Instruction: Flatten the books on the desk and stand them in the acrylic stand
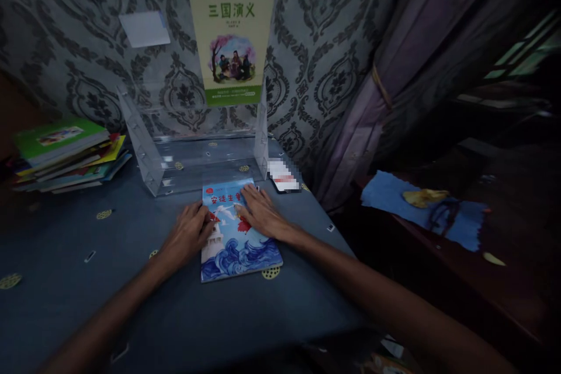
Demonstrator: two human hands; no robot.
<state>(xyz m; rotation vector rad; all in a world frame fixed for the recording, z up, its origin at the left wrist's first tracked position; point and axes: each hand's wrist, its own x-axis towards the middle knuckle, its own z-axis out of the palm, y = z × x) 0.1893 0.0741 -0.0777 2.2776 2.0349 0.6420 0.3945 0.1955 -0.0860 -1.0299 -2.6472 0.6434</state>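
Observation:
A blue children's book (pixel 241 254) with red Chinese title characters, a white bird and painted waves lies closed on the table, slightly tilted. My left hand (pixel 190 228) is at its left edge, fingers bent together over the edge and onto the cover. Flat across the upper right of the cover rests my right hand (pixel 263 213), fingers stretched out and covering part of the title. Just behind the book stands a clear acrylic rack (pixel 144 152). A yellow-green book (pixel 234 23) is propped upright on it.
At the left is a stack of books (pixel 65 149), a green one on top. A phone-like object (pixel 283 175), partly blurred out, lies right of the rack. A white card (pixel 144 29) shows behind. Beyond the table's right edge lies a blue cloth (pixel 385 190); a purple curtain (pixel 363 105) hangs nearby.

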